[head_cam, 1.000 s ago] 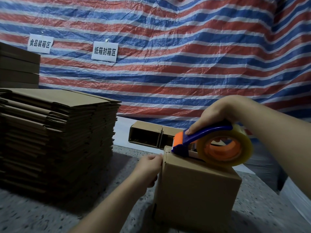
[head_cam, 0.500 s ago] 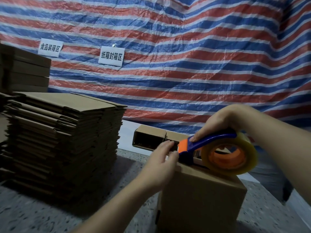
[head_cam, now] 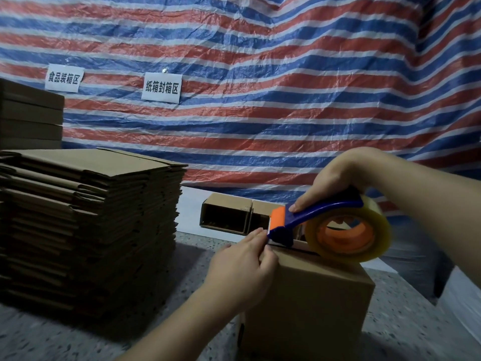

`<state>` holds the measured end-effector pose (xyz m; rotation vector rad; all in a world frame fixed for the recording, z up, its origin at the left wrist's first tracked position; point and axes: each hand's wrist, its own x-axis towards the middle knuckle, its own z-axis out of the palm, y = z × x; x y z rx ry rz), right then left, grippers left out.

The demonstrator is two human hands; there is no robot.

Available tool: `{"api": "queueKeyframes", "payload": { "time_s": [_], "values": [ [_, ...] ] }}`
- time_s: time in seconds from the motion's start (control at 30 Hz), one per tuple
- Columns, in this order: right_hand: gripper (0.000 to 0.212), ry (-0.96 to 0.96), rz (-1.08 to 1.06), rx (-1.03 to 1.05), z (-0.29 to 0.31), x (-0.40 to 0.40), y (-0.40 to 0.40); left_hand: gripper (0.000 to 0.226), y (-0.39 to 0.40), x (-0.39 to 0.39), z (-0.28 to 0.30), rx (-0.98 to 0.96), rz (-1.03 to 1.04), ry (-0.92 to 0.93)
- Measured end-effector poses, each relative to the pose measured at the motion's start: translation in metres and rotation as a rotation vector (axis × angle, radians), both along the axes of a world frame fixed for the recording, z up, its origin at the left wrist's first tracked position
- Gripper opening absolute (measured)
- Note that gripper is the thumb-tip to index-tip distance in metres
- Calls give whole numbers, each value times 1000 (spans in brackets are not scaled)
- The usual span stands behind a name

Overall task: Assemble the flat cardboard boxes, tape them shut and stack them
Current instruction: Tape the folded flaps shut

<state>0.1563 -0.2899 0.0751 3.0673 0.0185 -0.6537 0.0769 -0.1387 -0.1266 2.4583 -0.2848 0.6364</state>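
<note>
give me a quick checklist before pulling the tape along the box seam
1. Right hand grips the tape dispenser: ok.
2. Left hand at the tape end by the box edge: ok.
3. Tape end actually stuck down: cannot tell.
4. Top flaps fully closed: not ok, a dark gap shows at the seam.
5. Box sits flat on the table: ok.
6. Tape left on the roll: ok.

Flat carton stack (head_cam: 86, 230): cut off at left edge. Assembled box (head_cam: 307, 303): base cut by bottom edge; far left corner hidden behind left hand (head_cam: 242, 264). Open cartons (head_cam: 229, 217) behind: partly hidden by tape dispenser (head_cam: 330, 227).
</note>
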Motion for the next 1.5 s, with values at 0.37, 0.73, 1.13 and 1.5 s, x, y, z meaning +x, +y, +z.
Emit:
{"api": "queueKeyframes", "payload": {
  "time_s": [0.37,0.73,1.13,1.5],
  "values": [
    [109,57,-58,-42,12,-3,-62,51,3,2,-3,1,13,17],
    [85,69,-69,-104,-7,-1,-59,65,1,5,29,239,17,126],
    [107,69,-52,-34,2,0,-80,95,-34,5,25,601,-41,72],
    [90,95,-160,9,-20,-10,-150,85,-34,5,23,558,-74,83]
  ]
}}
